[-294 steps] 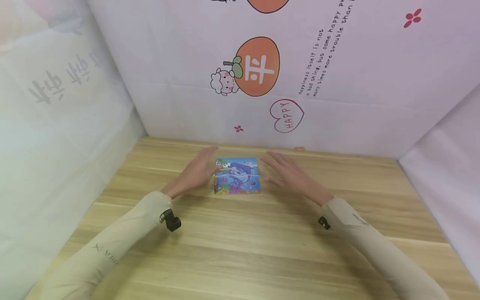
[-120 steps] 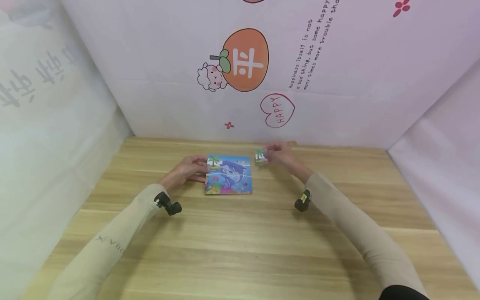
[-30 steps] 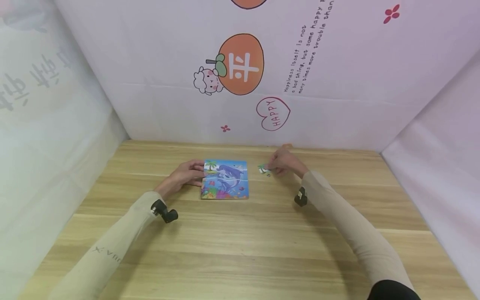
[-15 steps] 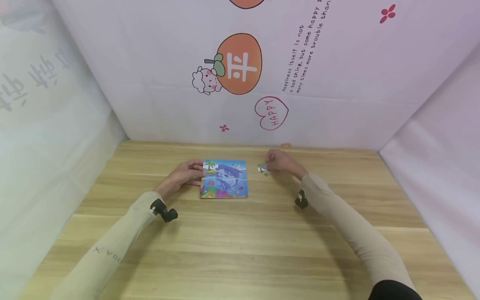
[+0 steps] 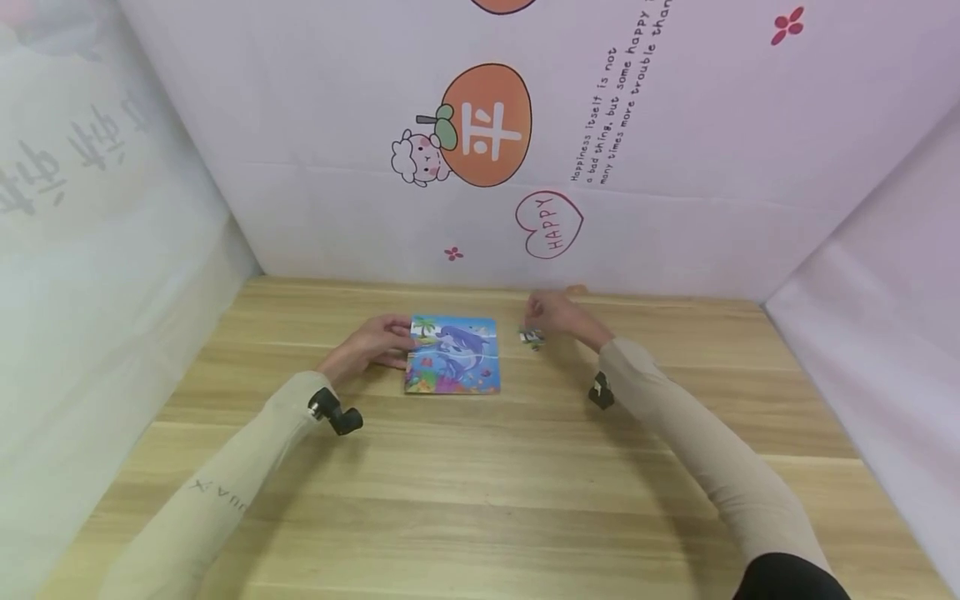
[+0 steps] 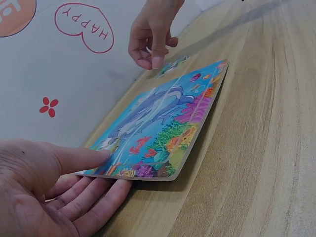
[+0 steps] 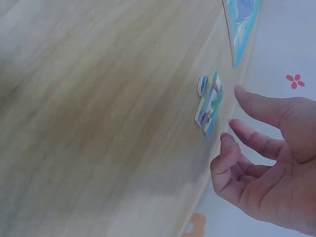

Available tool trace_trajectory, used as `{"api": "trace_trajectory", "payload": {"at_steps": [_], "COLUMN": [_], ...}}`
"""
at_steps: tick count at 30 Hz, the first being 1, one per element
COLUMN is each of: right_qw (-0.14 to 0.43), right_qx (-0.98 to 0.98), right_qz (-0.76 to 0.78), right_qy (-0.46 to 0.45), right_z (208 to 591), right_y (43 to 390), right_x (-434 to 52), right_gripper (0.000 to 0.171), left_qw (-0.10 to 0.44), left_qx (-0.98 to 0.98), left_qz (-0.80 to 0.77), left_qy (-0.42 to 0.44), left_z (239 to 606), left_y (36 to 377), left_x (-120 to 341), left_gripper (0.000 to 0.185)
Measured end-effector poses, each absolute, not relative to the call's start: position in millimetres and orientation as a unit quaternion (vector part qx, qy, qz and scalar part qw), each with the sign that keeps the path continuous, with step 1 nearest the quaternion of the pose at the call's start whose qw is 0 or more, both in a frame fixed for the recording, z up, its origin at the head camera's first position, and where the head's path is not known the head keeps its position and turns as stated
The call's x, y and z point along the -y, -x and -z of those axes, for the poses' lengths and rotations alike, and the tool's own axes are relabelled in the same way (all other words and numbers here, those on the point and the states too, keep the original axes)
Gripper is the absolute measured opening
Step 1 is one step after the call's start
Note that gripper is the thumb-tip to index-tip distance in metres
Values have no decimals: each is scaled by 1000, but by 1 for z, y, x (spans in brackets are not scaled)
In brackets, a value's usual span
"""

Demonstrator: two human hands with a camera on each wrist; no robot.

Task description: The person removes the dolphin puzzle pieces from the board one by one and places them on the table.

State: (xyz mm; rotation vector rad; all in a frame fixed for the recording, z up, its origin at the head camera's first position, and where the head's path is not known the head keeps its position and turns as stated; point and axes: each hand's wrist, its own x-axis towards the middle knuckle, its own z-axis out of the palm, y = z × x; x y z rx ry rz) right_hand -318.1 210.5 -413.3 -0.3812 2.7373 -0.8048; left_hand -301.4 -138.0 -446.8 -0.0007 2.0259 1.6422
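the loose puzzle piece (image 7: pixel 209 102) looks thin, light and stiff, best pinched by its edges; right hand (image 7: pixel 269 163) hovers empty, fingers relaxed, left hand (image 6: pixel 47 185) steadies the puzzle board (image 6: pixel 163 123) with straight fingers.

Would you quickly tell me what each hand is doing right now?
Left hand: open, fingers resting on the corner of the puzzle board.
Right hand: open, holding nothing, just above the loose puzzle piece on the table.

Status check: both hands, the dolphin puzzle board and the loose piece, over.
Left hand open, fingers steadying colourful dolphin puzzle board at its left edge. Right hand open, just above small loose jigsaw piece, not touching. Nothing between piece and board on wooden table.
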Motion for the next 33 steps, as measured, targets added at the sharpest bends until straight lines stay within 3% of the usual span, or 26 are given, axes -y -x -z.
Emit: {"api": "trace_trajectory", "payload": {"at_steps": [12, 26, 33], "right_qw": [82, 149, 161], "right_qx": [-932, -929, -935], "right_qz": [270, 205, 219], "right_qy": [229, 270, 227], "right_z": [415, 422, 425], "right_y": [323, 318, 317], "right_x": [-175, -111, -101], "right_gripper": [14, 55, 61], "left_qw": [247, 247, 243], "left_qx": [-777, -777, -777], "left_qz": [-579, -578, -581], "left_qy": [-19, -18, -19], "left_z": [445, 450, 449], "left_y": [301, 303, 301], "left_x": [132, 134, 133], "left_gripper": [69, 70, 70]}}
